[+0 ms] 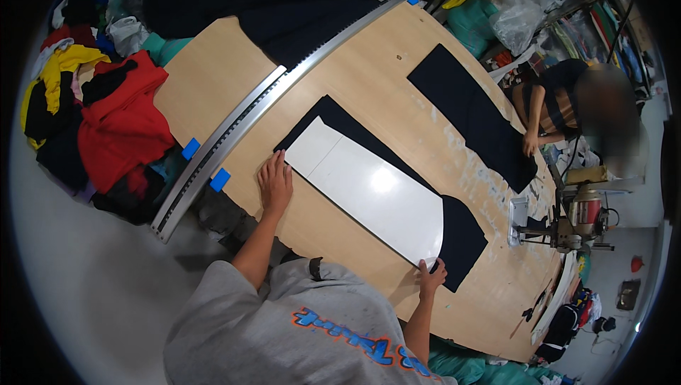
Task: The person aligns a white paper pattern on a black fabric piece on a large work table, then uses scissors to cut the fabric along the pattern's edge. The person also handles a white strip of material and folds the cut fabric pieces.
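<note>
A long white board (376,183), glossy and shaped like a pattern piece, lies on top of black fabric (464,243) on the wooden table. The fabric shows past the board along its far side and at its right end. My left hand (274,180) rests at the board's left end, fingers stretched out and touching the edge of board and cloth. At the near right corner, the fingers and thumb of my right hand (431,278) are bent around the board's edge, close against the fabric.
A curved-looking metal rail (234,140) crosses the table, with blue blocks (220,180) beside it. Dark cloth (269,5) is spread beyond. Across the table a person (550,105) handles another black fabric piece (472,115). A cutting machine (585,215) stands right; piled clothes (120,122) lie left.
</note>
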The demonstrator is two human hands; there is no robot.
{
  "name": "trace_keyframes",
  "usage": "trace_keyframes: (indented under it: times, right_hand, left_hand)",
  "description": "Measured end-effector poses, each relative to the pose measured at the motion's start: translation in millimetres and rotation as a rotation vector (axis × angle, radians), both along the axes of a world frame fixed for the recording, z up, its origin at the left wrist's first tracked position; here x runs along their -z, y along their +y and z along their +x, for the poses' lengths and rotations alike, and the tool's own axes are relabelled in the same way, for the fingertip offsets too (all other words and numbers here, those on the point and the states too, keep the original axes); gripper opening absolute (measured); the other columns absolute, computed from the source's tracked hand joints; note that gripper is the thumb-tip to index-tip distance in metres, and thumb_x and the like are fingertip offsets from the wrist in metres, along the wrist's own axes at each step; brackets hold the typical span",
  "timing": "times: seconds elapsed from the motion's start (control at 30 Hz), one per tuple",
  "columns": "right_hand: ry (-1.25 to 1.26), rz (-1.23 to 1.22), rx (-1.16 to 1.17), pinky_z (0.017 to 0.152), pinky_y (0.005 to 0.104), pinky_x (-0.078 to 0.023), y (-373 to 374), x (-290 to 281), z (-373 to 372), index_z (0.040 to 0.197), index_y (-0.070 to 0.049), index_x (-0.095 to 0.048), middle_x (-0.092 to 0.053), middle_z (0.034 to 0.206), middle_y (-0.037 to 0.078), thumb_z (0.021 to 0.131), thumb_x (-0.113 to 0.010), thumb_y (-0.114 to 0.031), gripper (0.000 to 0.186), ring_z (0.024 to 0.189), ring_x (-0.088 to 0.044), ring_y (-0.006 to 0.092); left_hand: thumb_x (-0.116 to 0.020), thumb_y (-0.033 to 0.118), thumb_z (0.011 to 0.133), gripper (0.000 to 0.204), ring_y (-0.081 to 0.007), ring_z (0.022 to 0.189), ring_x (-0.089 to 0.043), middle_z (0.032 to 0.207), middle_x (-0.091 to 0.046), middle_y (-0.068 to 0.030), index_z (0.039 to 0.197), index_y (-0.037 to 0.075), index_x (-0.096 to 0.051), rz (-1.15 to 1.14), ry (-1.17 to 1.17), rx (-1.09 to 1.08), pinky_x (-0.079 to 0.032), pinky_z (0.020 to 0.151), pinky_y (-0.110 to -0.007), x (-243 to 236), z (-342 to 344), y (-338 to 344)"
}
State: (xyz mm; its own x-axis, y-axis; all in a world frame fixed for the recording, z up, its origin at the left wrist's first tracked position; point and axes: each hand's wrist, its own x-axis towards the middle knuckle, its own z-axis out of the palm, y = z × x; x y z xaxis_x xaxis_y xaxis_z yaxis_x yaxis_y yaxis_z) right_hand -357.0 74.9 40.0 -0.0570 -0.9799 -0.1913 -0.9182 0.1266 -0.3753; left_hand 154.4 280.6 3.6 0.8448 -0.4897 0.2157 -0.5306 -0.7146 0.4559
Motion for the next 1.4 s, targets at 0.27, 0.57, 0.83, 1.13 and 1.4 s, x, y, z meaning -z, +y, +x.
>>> trace_keyframes:
  times: [0.27,0.57,0.83,1.13,1.4]
  right_hand:
    - [-0.027,0.011,0.011,0.114,0.0593,-0.033,3.2,-4.5,4.2,0.147,-0.014,-0.05,-0.042,0.145,0.026,0.083,-0.085,-0.041,0.078,0.135,-0.037,0.0477]
    - [-0.076,-0.016,0.008,0.115,0.0579,-0.033,5.1,-1.3,1.3,0.147,-0.014,-0.051,-0.042,0.145,0.025,0.083,-0.085,-0.038,0.077,0.136,-0.037,0.0462]
    - [-0.061,-0.009,0.009,0.115,0.0576,-0.033,5.6,1.1,0.4,0.149,-0.017,-0.051,-0.041,0.145,0.024,0.082,-0.086,-0.036,0.078,0.136,-0.037,0.0451]
    - [-0.069,0.006,-0.001,0.116,0.0557,-0.034,5.4,-0.5,-3.2,0.149,-0.019,-0.052,-0.042,0.144,0.021,0.082,-0.085,-0.032,0.076,0.135,-0.038,0.0432]
    - [-0.076,0.017,-0.003,0.117,0.0528,-0.036,5.3,-0.2,-4.8,0.152,-0.023,-0.054,-0.041,0.147,0.019,0.082,-0.087,-0.032,0.077,0.137,-0.038,0.041]
  left_hand:
    - [-0.051,0.03,0.11,0.049,-0.0301,0.142,-0.046,0.155,-0.05,-0.0089,0.155,0.009,-0.049,0.014,-0.006,0.006,-0.034,0.118,-0.048,-5.4,-0.6,0.7]
    - [-0.05,0.031,0.111,0.049,-0.0294,0.143,-0.044,0.155,-0.049,-0.0088,0.155,0.01,-0.048,0.005,-0.002,0.011,-0.033,0.118,-0.048,-4.1,-0.6,1.0]
    - [-0.049,0.032,0.111,0.049,-0.0293,0.143,-0.044,0.155,-0.049,-0.0085,0.155,0.01,-0.048,0.016,-0.01,0.007,-0.033,0.119,-0.047,-0.6,0.5,0.8]
    - [-0.05,0.032,0.111,0.05,-0.03,0.141,-0.046,0.154,-0.05,-0.0089,0.156,0.011,-0.048,-0.014,-0.001,0.001,-0.034,0.118,-0.048,-0.9,-0.1,1.4]
    - [-0.054,0.028,0.108,0.048,-0.0335,0.139,-0.046,0.151,-0.052,-0.0115,0.152,0.008,-0.05,-0.053,-0.023,0.005,-0.034,0.116,-0.049,-4.9,-1.5,-0.7]
